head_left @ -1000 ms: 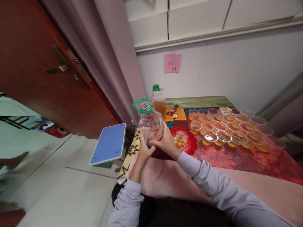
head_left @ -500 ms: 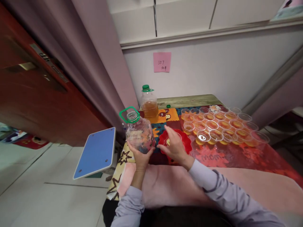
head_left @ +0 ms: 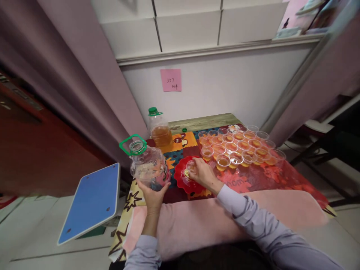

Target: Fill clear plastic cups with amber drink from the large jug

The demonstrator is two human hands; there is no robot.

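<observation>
A large clear plastic jug (head_left: 149, 163) without a cap, a green handle ring round its neck, stands at the table's left side. My left hand (head_left: 153, 195) is closed round its lower near side, thumb to the right. Over a red scalloped dish (head_left: 180, 174), my right hand (head_left: 204, 173) grips a small clear plastic cup (head_left: 191, 167) by its side. Part of the cup is hidden by the fingers. Behind the jug stands a second jug (head_left: 161, 135), green-capped and partly filled with amber liquid.
Rows of clear cups (head_left: 223, 161) with amber liquid cover the table's right part. A loose green cap (head_left: 184, 130) lies near the back. Pink cloth (head_left: 197, 221) runs along the front edge. A blue board (head_left: 90, 202) stands left of the table.
My right hand has lowered from above the red dish and closed on the cup there. My left hand still holds the jug. The camera view has shifted to the right.
</observation>
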